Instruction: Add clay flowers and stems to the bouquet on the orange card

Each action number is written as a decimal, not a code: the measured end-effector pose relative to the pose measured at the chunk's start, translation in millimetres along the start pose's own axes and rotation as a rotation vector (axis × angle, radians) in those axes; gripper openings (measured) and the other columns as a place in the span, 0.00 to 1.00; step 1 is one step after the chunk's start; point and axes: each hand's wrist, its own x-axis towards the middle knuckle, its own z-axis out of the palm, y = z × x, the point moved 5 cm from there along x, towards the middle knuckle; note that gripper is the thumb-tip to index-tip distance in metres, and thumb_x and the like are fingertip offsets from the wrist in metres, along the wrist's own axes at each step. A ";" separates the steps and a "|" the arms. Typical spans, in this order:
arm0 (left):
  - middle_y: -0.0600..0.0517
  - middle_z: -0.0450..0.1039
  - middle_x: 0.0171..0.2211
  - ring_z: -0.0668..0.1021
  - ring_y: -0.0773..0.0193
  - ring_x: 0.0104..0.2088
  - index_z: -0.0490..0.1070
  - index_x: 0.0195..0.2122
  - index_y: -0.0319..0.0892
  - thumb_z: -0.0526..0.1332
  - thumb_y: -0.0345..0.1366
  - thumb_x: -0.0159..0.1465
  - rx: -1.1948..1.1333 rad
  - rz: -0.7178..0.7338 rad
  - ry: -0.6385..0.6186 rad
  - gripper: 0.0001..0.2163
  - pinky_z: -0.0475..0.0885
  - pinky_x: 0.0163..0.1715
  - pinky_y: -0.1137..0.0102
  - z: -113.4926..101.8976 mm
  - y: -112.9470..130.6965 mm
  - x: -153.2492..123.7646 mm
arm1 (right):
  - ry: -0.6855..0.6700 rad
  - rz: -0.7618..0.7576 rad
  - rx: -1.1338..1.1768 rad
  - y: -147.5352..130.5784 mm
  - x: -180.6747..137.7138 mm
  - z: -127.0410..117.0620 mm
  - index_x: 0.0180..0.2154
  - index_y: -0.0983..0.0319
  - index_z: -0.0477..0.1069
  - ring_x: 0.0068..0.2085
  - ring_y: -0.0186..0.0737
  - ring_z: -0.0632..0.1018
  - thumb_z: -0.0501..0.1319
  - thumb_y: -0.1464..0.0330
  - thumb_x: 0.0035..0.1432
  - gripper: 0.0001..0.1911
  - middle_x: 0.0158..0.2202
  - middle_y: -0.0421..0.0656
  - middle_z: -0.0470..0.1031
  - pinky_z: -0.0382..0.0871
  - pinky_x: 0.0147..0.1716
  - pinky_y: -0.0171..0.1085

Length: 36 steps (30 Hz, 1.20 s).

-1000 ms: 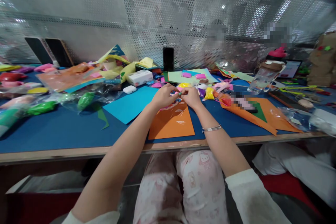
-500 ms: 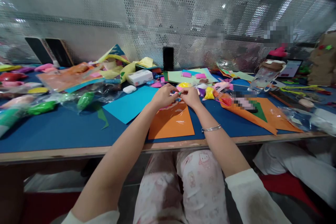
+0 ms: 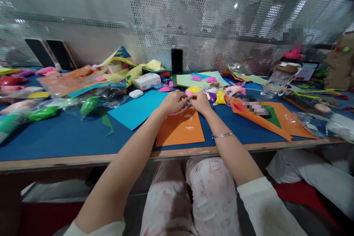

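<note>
My left hand and my right hand meet above the far end of an orange paper sheet on the blue table. The fingers of both hands are pinched together on a small green piece of clay held between them. A silver bracelet circles my right wrist. A light blue paper sheet lies just left of my left hand. Small lumps of yellow and pink clay lie just beyond my right hand.
Bags of green clay lie at the left. A white box, a white earbud case and a black phone stand behind. More orange paper lies right. A perforated metal screen backs the table. Another person's legs show at right.
Nothing has visibly moved; the hands stay pinched together in the same place, with only a slight shift of the view.
</note>
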 end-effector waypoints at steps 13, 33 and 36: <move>0.47 0.78 0.43 0.77 0.56 0.45 0.76 0.44 0.42 0.49 0.38 0.65 0.072 0.010 -0.069 0.17 0.70 0.43 0.67 8.9 -3.1 1.8 | -0.102 -0.023 -0.134 -1.3 -0.9 4.0 0.32 0.65 0.81 0.38 0.42 0.79 0.58 0.75 0.54 0.12 0.35 0.48 0.82 0.63 0.33 0.33; 0.45 0.79 0.43 0.78 0.56 0.43 0.75 0.46 0.41 0.48 0.38 0.66 0.081 0.046 -0.090 0.18 0.70 0.41 0.66 8.0 -0.6 0.8 | -0.107 -0.034 -0.174 -4.3 -2.3 3.7 0.33 0.64 0.80 0.39 0.44 0.78 0.58 0.73 0.55 0.11 0.36 0.49 0.82 0.61 0.32 0.35; 0.46 0.79 0.43 0.78 0.56 0.41 0.75 0.45 0.41 0.47 0.37 0.66 0.111 0.040 -0.093 0.18 0.69 0.38 0.67 6.8 1.2 -0.3 | -0.111 -0.041 -0.181 -4.3 -2.0 4.0 0.33 0.64 0.80 0.39 0.43 0.78 0.58 0.74 0.56 0.11 0.36 0.49 0.82 0.61 0.32 0.34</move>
